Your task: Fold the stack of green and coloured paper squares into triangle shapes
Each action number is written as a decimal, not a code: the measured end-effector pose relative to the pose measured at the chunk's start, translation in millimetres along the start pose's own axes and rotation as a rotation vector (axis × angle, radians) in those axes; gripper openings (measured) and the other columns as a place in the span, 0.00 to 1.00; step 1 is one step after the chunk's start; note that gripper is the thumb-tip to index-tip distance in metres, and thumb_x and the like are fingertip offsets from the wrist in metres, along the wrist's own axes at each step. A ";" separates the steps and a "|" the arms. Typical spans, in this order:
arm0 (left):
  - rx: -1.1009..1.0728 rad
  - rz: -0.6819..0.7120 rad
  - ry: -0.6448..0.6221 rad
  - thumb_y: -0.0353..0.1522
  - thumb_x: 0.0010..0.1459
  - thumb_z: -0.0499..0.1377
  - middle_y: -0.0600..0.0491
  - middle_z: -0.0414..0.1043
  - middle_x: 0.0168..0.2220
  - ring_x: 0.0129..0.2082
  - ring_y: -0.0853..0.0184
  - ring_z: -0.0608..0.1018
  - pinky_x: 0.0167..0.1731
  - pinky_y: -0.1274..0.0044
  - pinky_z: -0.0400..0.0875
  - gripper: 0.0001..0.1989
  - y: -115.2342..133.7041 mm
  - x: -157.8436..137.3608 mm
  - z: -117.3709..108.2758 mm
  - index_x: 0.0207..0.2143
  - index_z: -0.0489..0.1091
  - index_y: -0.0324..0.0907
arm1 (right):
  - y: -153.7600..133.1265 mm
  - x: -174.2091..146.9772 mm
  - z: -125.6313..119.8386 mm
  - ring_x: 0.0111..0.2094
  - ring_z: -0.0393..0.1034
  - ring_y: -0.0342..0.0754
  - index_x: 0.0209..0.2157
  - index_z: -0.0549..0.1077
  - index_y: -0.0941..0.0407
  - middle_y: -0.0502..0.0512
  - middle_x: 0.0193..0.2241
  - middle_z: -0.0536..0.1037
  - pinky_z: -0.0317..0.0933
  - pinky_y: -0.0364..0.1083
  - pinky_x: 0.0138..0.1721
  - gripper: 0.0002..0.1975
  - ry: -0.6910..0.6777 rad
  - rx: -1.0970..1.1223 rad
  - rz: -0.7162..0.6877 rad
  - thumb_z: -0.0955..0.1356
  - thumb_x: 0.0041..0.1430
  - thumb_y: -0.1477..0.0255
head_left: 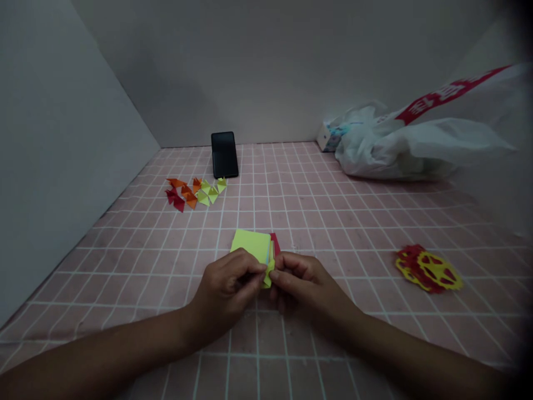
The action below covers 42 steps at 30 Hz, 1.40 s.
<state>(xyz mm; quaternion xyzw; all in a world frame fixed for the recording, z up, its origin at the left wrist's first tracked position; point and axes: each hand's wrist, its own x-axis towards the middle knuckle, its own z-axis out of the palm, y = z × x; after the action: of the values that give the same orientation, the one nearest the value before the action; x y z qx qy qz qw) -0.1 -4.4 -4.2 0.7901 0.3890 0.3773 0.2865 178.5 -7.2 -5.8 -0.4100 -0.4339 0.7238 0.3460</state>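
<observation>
Between my two hands is a small folded piece of yellow-green paper (267,279), pinched from both sides. My left hand (228,284) is closed, thumb and forefinger on the paper's left edge. The fingertips of my right hand (302,280) grip its right side. Just behind them lies a stack of square paper sheets (252,243), yellow-green on top, with a red sheet (275,244) showing at its right edge. My fingers cover part of the folded piece and the near side of the stack.
Several folded paper pieces in red, orange (189,195) and yellow-green lie at the back left, near a black phone (225,155). Red and yellow cut-out shapes (439,271) are piled at the right. A white plastic bag (395,147) and a box (328,137) stand back right.
</observation>
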 end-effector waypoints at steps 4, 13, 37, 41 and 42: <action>0.022 0.038 -0.007 0.24 0.60 0.56 0.51 0.73 0.27 0.28 0.68 0.73 0.30 0.77 0.67 0.06 2.2 0.0 -0.8 0.30 0.69 0.39 | -0.2 -0.7 0.1 0.17 0.63 0.37 0.24 0.67 0.58 0.47 0.19 0.72 0.56 0.38 0.20 0.12 0.004 0.009 -0.003 0.69 0.55 0.65; -0.002 -0.079 0.004 0.24 0.58 0.57 0.53 0.72 0.28 0.27 0.70 0.74 0.29 0.79 0.67 0.04 2.3 0.4 0.3 0.32 0.69 0.39 | 3.9 0.7 -1.2 0.18 0.62 0.37 0.24 0.66 0.57 0.47 0.20 0.70 0.56 0.38 0.20 0.14 0.027 0.019 -0.037 0.69 0.57 0.64; -0.160 -0.164 0.021 0.24 0.55 0.58 0.53 0.71 0.26 0.26 0.69 0.73 0.28 0.78 0.67 0.04 2.6 0.0 1.6 0.30 0.72 0.38 | 1.6 -0.6 -0.5 0.16 0.63 0.37 0.23 0.68 0.58 0.47 0.17 0.70 0.56 0.38 0.18 0.13 0.069 -0.086 -0.089 0.66 0.58 0.67; -0.124 -0.070 0.021 0.22 0.55 0.57 0.53 0.72 0.26 0.27 0.70 0.73 0.27 0.79 0.66 0.06 2.3 1.2 1.1 0.30 0.72 0.38 | 0.6 -0.6 -0.4 0.17 0.63 0.37 0.23 0.68 0.58 0.47 0.18 0.70 0.57 0.37 0.19 0.12 0.071 -0.074 -0.096 0.66 0.58 0.68; -0.110 -0.047 0.022 0.21 0.54 0.57 0.53 0.72 0.26 0.27 0.70 0.73 0.27 0.79 0.66 0.07 2.2 1.4 1.0 0.30 0.72 0.38 | 0.6 -0.7 -0.3 0.17 0.63 0.36 0.23 0.68 0.58 0.47 0.18 0.70 0.57 0.37 0.19 0.12 0.073 -0.073 -0.096 0.66 0.58 0.68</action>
<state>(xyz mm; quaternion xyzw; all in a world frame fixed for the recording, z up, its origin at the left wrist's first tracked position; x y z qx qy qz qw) 2.1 -4.6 -2.6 0.7595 0.3894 0.3999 0.3341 179.0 -7.9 -6.2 -0.4273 -0.4663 0.6747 0.3805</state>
